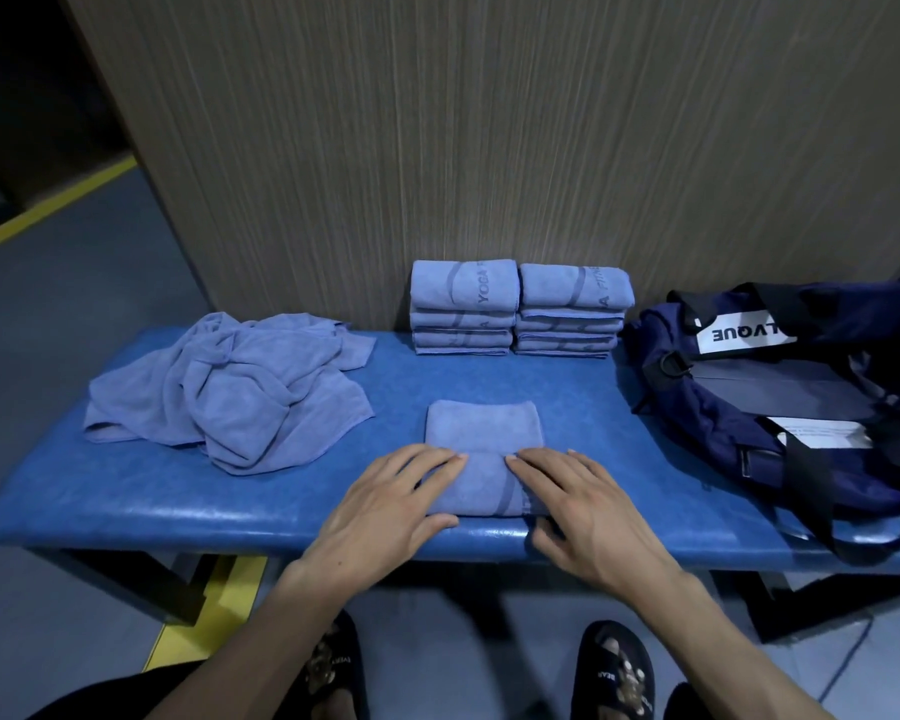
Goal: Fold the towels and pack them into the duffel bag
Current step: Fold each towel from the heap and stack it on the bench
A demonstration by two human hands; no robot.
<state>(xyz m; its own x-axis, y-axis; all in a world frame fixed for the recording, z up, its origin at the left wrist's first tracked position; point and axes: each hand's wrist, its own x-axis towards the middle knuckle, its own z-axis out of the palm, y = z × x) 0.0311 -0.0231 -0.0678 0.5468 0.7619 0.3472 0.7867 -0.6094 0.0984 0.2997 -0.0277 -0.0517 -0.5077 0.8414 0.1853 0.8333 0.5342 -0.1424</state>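
Item: towel in work [481, 433], pale blue, partly folded, lying near the front middle of the blue counter [126, 506]. Its near fold sits close to the counter's front edge.

Hands: your left hand [385, 504] and right hand [588, 506] lie flat on the near fold, fingers spread, fingertips almost meeting at the middle. Neither grip is clenched on anything; both press with palms released and open.

Risks, as judged:
- Near fold slides off the front edge if you press toward yourself; the padded surface looks slick and glossy.
- Fold springs open when you lift both palms at once, since nothing pins it.
- Far layer skews if one hand pushes harder, giving an uneven packet that stacks badly.

Other stock:
- Loose towels [230, 392], crumpled heap, left side, well apart from your hands.
- Two folded stacks [515, 309], far middle, against the wood-grain wall [489, 122]; a careless forward fold could nudge them.
- Duffel bag [780, 402], navy, right end, mouth open, its straps hanging over the front edge; these could snag a wrist.

Open room: bare counter lies between the towel and the stacks, and on both sides of it toward heap and bag. No room on the near side.
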